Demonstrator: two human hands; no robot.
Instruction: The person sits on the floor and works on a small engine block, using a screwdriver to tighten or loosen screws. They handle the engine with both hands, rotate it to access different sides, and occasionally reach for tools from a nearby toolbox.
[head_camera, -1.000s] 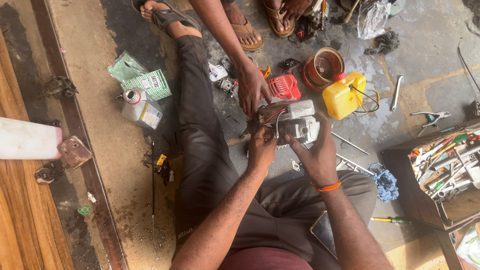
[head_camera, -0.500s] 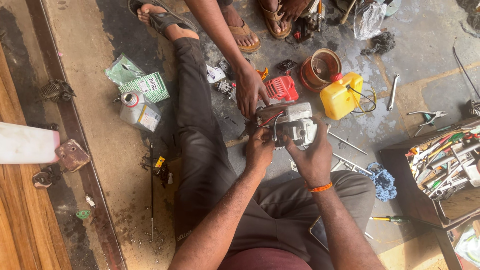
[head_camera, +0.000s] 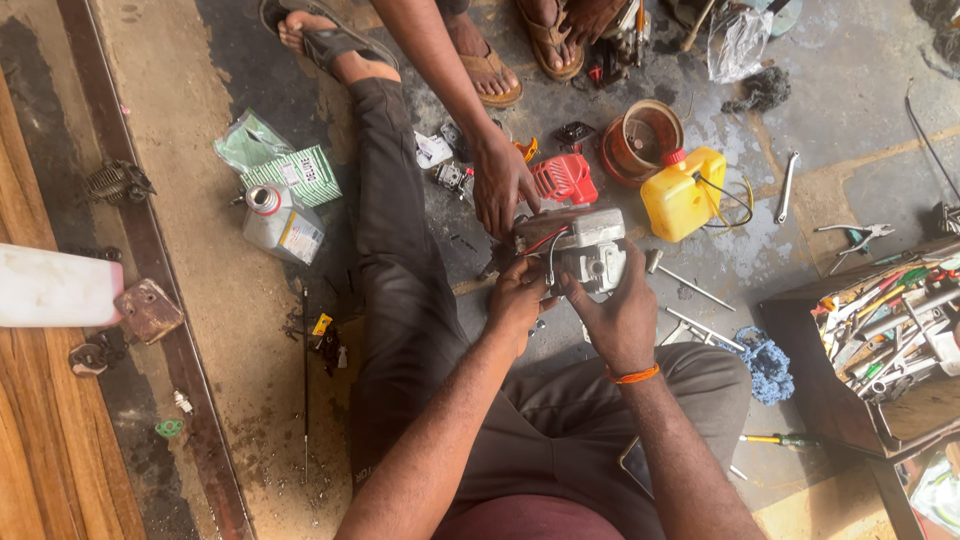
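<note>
A small grey engine block (head_camera: 585, 248) with red and black wires is held over the concrete floor. My right hand (head_camera: 622, 313) grips it from below on the right side. My left hand (head_camera: 517, 300) holds its left end, fingers curled at the wires. Another person's hand (head_camera: 500, 185) reaches down from above and touches the engine's upper left corner. A red plastic engine cover (head_camera: 565, 178) lies just above the engine.
A yellow fuel can (head_camera: 682, 193) and a rusty round part (head_camera: 640, 137) lie upper right. An open toolbox (head_camera: 880, 335) stands right. An oil bottle (head_camera: 277, 222), green packets (head_camera: 290, 165) and a white container (head_camera: 55, 288) lie left. My outstretched leg (head_camera: 390, 230) crosses the floor.
The engine and both my hands have shifted slightly down and left in view. The other person's hand stays at the engine's upper left corner.
</note>
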